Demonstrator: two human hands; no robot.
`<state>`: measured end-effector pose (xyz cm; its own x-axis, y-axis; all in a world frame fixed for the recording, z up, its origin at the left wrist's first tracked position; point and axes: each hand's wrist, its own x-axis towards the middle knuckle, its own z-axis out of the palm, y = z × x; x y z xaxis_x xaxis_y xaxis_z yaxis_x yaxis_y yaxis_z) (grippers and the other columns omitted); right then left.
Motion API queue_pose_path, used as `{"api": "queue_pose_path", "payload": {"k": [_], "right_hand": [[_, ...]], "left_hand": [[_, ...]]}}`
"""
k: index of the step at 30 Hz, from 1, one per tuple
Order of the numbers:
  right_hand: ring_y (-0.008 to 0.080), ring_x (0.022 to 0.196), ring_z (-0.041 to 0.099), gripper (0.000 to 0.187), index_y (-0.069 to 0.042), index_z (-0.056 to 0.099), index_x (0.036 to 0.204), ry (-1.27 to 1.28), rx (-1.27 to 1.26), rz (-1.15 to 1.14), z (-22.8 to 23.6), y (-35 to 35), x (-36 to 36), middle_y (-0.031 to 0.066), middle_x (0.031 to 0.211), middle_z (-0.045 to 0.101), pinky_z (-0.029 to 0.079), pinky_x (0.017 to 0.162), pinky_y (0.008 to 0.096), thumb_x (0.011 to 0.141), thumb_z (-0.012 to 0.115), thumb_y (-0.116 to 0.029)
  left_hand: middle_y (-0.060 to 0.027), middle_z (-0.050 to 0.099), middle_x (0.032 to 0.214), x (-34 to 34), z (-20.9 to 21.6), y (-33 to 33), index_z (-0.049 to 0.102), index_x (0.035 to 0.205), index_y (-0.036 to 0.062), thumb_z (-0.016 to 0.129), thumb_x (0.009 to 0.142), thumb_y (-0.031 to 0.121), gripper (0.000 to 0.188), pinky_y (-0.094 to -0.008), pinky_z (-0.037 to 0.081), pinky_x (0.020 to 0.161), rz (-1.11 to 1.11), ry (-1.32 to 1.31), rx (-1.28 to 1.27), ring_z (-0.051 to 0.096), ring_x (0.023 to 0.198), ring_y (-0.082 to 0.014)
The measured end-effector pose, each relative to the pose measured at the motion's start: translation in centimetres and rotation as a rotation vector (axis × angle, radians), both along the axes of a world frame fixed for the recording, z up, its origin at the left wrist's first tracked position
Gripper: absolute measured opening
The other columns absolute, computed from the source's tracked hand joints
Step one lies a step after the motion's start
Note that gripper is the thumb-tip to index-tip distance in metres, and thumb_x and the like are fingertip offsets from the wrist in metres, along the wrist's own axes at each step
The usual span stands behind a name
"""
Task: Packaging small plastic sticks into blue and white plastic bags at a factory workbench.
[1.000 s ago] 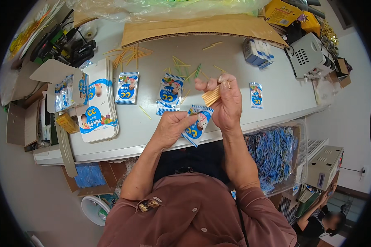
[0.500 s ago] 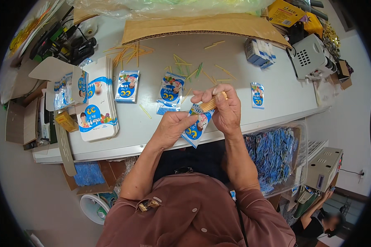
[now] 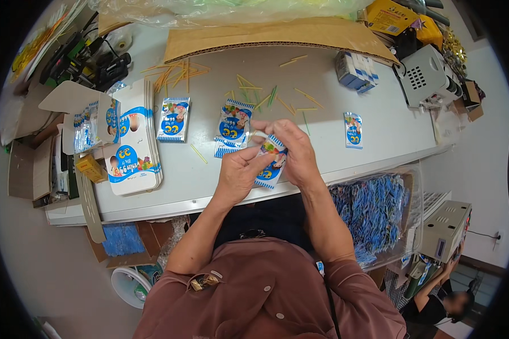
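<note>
Over the table's front edge, both hands grip one small blue-and-white printed packet (image 3: 272, 164). My left hand (image 3: 236, 170) is closed, pinching the packet's left side between thumb and fingers. My right hand (image 3: 295, 148) is closed round its upper right part, with the fingers curled over the top. Whether anything sticks out of the packet's top is hidden by those fingers. Just beyond my left hand lie some matching packets (image 3: 232, 125), one overlapping another. Thin yellow sticks (image 3: 250, 87) and a few green ones (image 3: 272, 95) are scattered past my hands.
At left are a small packet stack (image 3: 173, 120), flat printed cartons (image 3: 136, 161), an open carton of packets (image 3: 87, 127) and a stick pile (image 3: 175, 74). At right lie a packet (image 3: 353, 130) and bundled small boxes (image 3: 356, 72). Below, a clear bin (image 3: 373, 217) holds many packets. A co-worker (image 3: 435, 302) sits lower right.
My right hand has come down and slightly left, over the packet's top. The bundle of pale yellow sticks it held at the packet's mouth no longer shows. The packet now stands more upright.
</note>
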<state>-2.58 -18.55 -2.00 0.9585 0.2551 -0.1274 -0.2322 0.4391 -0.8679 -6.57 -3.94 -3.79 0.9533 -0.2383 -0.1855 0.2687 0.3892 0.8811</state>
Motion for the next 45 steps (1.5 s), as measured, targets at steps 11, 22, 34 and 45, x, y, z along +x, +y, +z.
{"api": "queue_pose_path", "payload": {"k": [11,22,34,45], "right_hand": [[0.0316,0.116,0.058,0.056,0.002,0.053,0.125,0.131,0.266,-0.144,-2.6,0.6,1.8,0.023,0.125,0.058,0.042,0.104,0.041,0.105,0.032,-0.047],[0.0138,0.091,0.062,0.019,0.004,0.068,0.108,-0.297,-0.388,-0.141,-1.4,-1.9,0.4,0.0106,0.105,0.067,0.05,0.08,0.0254,0.09,0.067,-0.004],[0.011,0.088,0.064,0.024,0.003,0.066,0.111,-0.145,-0.335,-0.213,-1.1,-3.6,-1.0,0.0067,0.099,0.07,0.052,0.08,0.0267,0.089,0.07,-0.007],[0.0173,0.065,0.06,0.031,0.004,0.067,0.09,-0.141,-1.379,-0.256,0.0,-21.1,5.4,0.0106,0.074,0.067,0.048,0.06,0.03,0.085,0.073,-0.026]], "left_hand": [[-0.0047,0.071,0.096,2.8,-1.7,-0.7,0.067,0.113,-0.0039,0.067,0.094,0.012,0.025,-0.0186,0.051,0.07,0.192,0.071,-0.081,0.063,0.081,-0.0047],[-0.0072,0.07,0.103,2.7,-0.4,-0.4,0.065,0.115,-0.0033,0.068,0.092,0.008,0.026,-0.0225,0.052,0.079,0.215,-0.036,-0.116,0.065,0.09,-0.0089],[-0.0115,0.07,0.106,1.3,-0.2,-1.9,0.061,0.114,-0.0045,0.073,0.084,-0.002,0.033,-0.026,0.054,0.084,0.184,-0.183,0.106,0.066,0.095,-0.0129],[-0.0196,0.068,0.085,6.1,0.8,3.7,0.064,0.091,0.0011,0.081,0.073,0.029,0.037,-0.045,0.053,0.068,0.271,-0.262,1.458,0.068,0.078,-0.0369]]}}
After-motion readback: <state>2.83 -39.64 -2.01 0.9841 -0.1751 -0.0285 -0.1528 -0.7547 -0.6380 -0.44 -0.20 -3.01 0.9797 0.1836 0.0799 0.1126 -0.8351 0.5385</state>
